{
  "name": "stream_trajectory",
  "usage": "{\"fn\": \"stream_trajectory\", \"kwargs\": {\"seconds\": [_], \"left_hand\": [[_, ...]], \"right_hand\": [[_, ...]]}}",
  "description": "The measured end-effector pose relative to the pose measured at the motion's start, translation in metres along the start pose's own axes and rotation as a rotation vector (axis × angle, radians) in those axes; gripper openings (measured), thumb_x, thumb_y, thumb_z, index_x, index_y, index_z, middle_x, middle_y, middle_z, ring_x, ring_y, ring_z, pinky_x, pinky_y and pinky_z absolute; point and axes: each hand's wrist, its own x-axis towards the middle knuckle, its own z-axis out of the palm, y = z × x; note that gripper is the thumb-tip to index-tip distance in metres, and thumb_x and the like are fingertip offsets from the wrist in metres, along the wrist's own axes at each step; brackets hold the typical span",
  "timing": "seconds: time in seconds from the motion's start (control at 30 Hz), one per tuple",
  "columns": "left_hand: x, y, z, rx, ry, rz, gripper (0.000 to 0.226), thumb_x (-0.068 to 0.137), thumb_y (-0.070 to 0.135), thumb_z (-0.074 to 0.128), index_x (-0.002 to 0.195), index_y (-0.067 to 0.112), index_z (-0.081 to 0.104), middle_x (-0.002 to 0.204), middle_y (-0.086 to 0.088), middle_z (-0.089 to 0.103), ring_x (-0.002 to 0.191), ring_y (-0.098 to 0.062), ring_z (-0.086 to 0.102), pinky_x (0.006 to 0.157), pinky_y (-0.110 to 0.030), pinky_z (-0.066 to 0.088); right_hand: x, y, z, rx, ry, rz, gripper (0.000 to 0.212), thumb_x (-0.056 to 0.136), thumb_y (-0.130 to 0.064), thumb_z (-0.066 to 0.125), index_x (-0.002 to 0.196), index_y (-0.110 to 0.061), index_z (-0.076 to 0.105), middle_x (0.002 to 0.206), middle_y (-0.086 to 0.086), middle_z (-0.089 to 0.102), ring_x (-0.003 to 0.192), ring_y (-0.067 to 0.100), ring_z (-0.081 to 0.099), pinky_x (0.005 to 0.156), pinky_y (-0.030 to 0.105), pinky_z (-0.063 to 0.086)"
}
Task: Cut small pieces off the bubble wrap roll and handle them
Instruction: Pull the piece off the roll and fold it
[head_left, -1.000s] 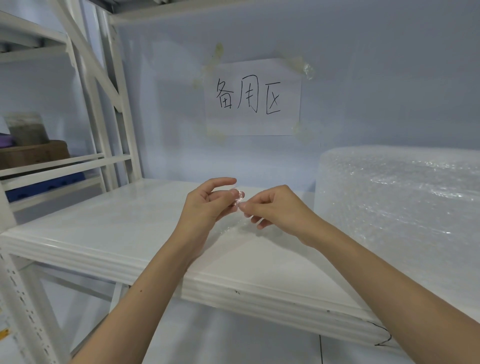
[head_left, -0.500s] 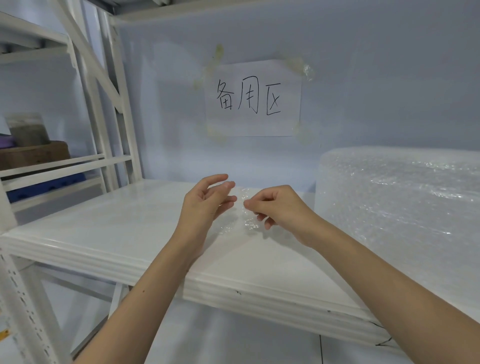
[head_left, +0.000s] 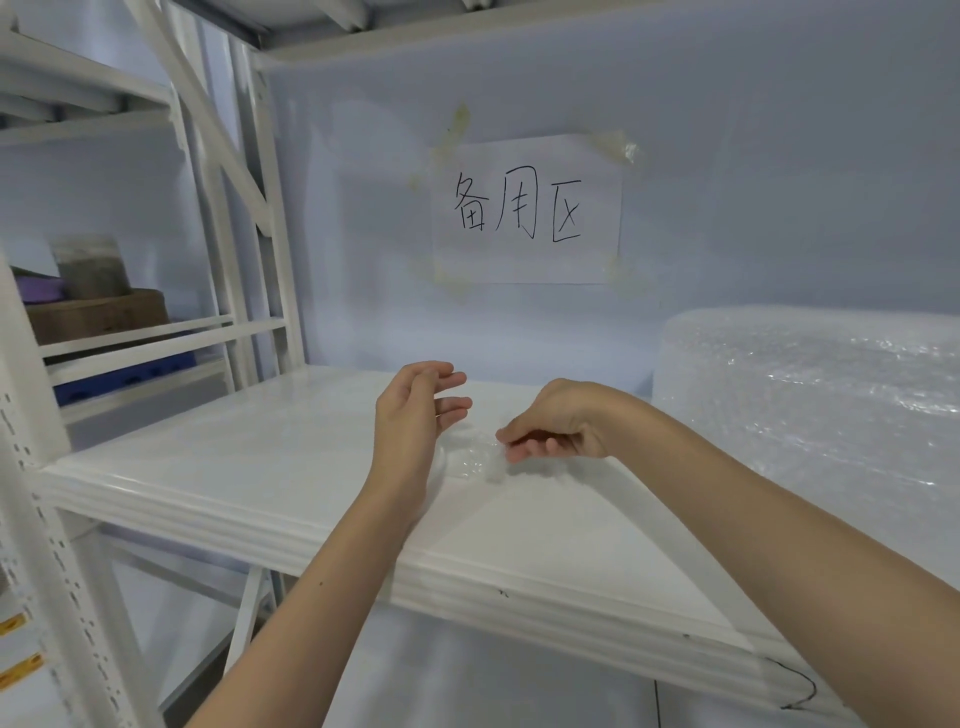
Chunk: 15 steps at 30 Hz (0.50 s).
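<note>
A white shelf (head_left: 291, 457) fills the middle of the view, its moulded front edge running from near left down to near right. Behind it, a pale blue wall (head_left: 779, 156), and taped to that wall a paper sign (head_left: 527, 210) with three handwritten characters in black. Off to the left stands a white metal rack (head_left: 228, 218); on its far shelves sit a brown box (head_left: 98, 314), a grey tub (head_left: 91, 265) on top of it and something blue (head_left: 119, 376) lower down. Over on the right, the big roll (head_left: 815, 410) of bubble wrap lies on the shelf, bulky and glossy, reaching out of frame.

Now the hands, both out over the middle of the shelf. The left hand (head_left: 415, 415) is upright, palm turned right, fingers (head_left: 447, 380) straight and loosely spread, gripping nothing. The right hand (head_left: 556, 423) is knuckles up, fingers curled under, thumb and forefinger brought together at the tip.

And the piece (head_left: 475, 457) of bubble wrap: small, clear, hard to pick out against the white. It hangs at the right hand's fingertips (head_left: 506, 435), pinched there at its top right corner, spreading down and left toward the heel of the left hand. Its lower edge is at or just above the shelf; whether it touches, I cannot tell. It is well apart from the roll.
</note>
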Motion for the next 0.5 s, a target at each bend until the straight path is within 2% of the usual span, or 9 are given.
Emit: {"fn": "stream_trajectory", "kwargs": {"seconds": [0.1, 0.5], "left_hand": [[0.0, 0.0, 0.0, -0.007, 0.016, 0.003, 0.023, 0.099, 0.012, 0.043, 0.099, 0.008, 0.066, 0.099, -0.009, 0.071, 0.076, -0.02, 0.068, 0.078, -0.031, 0.058], [0.003, 0.002, 0.0, -0.075, 0.014, -0.043, 0.03, 0.097, 0.018, 0.039, 0.091, 0.006, 0.065, 0.083, -0.009, 0.066, 0.066, -0.02, 0.065, 0.068, -0.027, 0.055]], "right_hand": [[0.006, -0.002, -0.001, -0.057, -0.009, 0.052, 0.01, 0.088, -0.012, 0.069, 0.08, -0.007, 0.065, 0.052, 0.002, 0.068, 0.029, 0.002, 0.043, 0.031, 0.011, 0.036], [0.026, 0.002, 0.005, -0.141, -0.016, 0.093, 0.02, 0.092, -0.014, 0.065, 0.073, -0.008, 0.061, 0.044, 0.0, 0.063, 0.027, 0.002, 0.04, 0.03, 0.01, 0.034]]}}
